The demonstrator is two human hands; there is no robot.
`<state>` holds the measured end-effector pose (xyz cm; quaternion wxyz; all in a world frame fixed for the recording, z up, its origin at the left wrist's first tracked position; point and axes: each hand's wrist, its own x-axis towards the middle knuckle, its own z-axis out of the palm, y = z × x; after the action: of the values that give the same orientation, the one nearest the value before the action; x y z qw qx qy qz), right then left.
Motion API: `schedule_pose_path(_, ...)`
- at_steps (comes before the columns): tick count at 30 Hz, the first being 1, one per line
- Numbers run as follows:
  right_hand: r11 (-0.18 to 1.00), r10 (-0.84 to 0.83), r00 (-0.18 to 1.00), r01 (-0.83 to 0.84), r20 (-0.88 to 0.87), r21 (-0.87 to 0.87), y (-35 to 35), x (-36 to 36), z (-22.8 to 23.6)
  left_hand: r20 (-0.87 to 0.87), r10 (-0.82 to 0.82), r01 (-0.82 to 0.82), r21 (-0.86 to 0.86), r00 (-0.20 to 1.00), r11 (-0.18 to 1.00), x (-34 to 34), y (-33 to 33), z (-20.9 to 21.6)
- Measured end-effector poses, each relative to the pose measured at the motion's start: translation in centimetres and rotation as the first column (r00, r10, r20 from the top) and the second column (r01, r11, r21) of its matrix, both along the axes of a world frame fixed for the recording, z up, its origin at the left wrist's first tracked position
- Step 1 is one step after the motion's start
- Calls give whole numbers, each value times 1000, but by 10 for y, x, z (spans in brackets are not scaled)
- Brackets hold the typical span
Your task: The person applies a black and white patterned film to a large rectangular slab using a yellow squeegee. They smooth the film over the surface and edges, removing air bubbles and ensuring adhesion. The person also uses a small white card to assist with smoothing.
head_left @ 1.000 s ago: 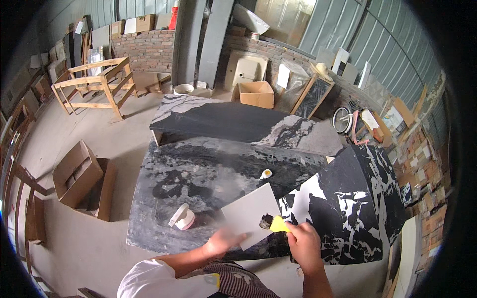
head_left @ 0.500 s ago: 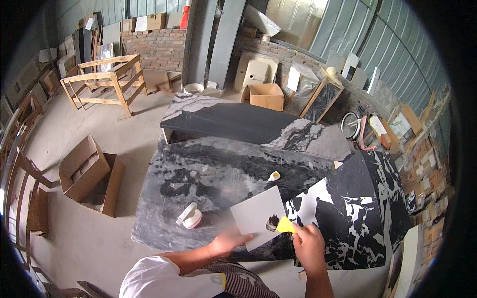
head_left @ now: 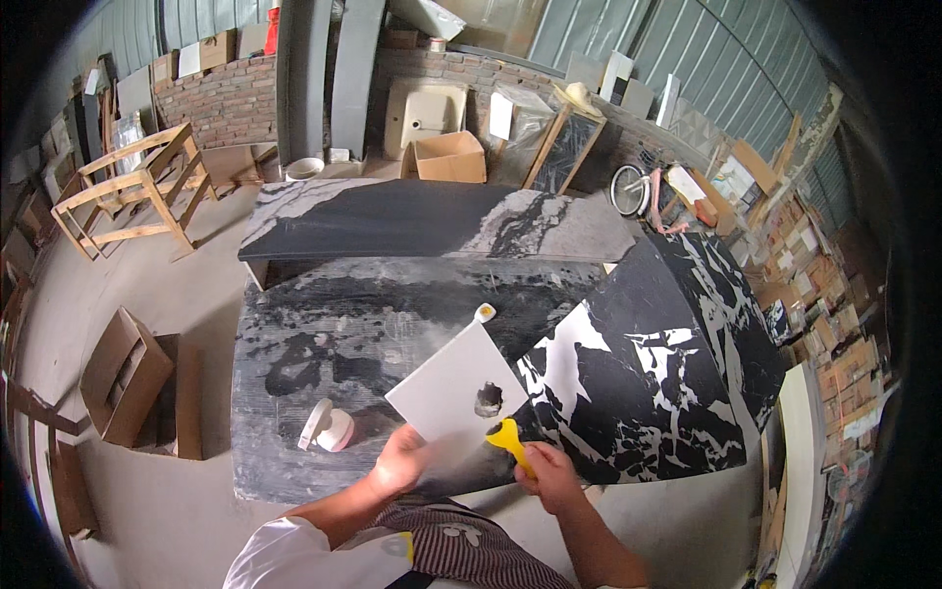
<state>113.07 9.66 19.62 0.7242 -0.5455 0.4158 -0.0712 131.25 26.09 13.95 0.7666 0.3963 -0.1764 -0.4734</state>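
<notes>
Above the bench (head_left: 267,447), toward its near edge and beside the patterned slab (head_left: 613,422), is the white board (head_left: 446,385) — gripped only along its near left side by the left hand (head_left: 402,461), so hard pressure could tip it. The right hand (head_left: 549,478), apart from the left, clasps a yellow scraper (head_left: 507,437); a careless stroke could push the dark paste (head_left: 489,400) off the board's right corner — smearing the slab.

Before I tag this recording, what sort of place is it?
Likely a stone workshop: a black-and-white marble-patterned slab, a yellow putty knife in the right hand, and a bare wooden frame.
</notes>
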Motion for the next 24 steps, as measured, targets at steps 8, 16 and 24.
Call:
schedule_pose_path(8, 998, -59, 996, 57, 72, 28, 9, 8, 1, 304, -79, 70, 41, 949, 997, -4, 7, -17)
schedule_pose_path(16, 1000, -14, 1000, 14, 17, -6, 6, 13, 7, 548, -98, 74, 65, 831, 995, 0, 8, -19)
schedule_pose_path(24, 999, -5, 1000, 5, 7, -34, 12, 14, 15, 328, -77, 30, 145, 942, 989, -9, 4, -28)
